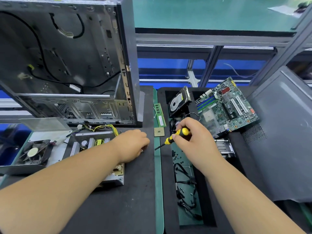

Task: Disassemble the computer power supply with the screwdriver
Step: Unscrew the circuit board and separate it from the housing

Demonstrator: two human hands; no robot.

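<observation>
The opened power supply (94, 142) lies on the black mat, its circuit board, heat sinks and yellow wires exposed; my left forearm hides its near part. Its lid with the black fan (33, 153) lies to the left. My left hand (133, 146) rests knuckles-up on the mat just right of the supply, fingers curled down at the mat; a tiny dark thing, perhaps a screw, shows at the fingertips. My right hand (194, 139) grips the yellow-and-black screwdriver (175, 135), whose tip points down-left over the green strip between the mats.
An empty computer case (67, 65) stands behind the power supply. On the right mat lie a hard drive (179, 100), a motherboard (228, 105), a RAM stick (159, 115), a CPU chip (159, 132), a heat sink (224, 147), loose screws and cables (185, 188). A grey side panel (283, 132) leans at far right.
</observation>
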